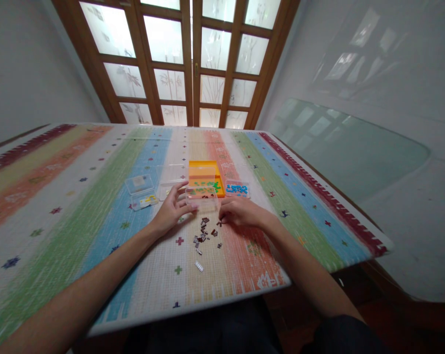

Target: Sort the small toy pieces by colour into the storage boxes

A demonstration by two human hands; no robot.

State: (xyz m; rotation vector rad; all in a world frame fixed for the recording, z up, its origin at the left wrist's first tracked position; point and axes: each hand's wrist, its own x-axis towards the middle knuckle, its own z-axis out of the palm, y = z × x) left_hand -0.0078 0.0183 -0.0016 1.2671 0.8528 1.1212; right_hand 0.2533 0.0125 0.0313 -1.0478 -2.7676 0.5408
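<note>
My left hand (pixel 174 207) holds the left end of a small clear plastic box (pixel 202 202), thumb at the front and fingers at the back. A few brown pieces lie inside the box. To the right of the box, my right hand (pixel 239 212) pinches a small brown building brick (pixel 219 224) low over the tablecloth. A loose pile of brown and grey bricks (pixel 202 236) is spread in front of both hands. Nearer the table edge lies a light grey studded brick (pixel 199 266).
Behind the clear box stands an orange tray (pixel 222 189) with green pieces. Right of it is a clear box of blue pieces (pixel 237 190). An open clear case with yellow pieces (pixel 144 201) lies at the left. A striped cloth (pixel 134 275) covers the table.
</note>
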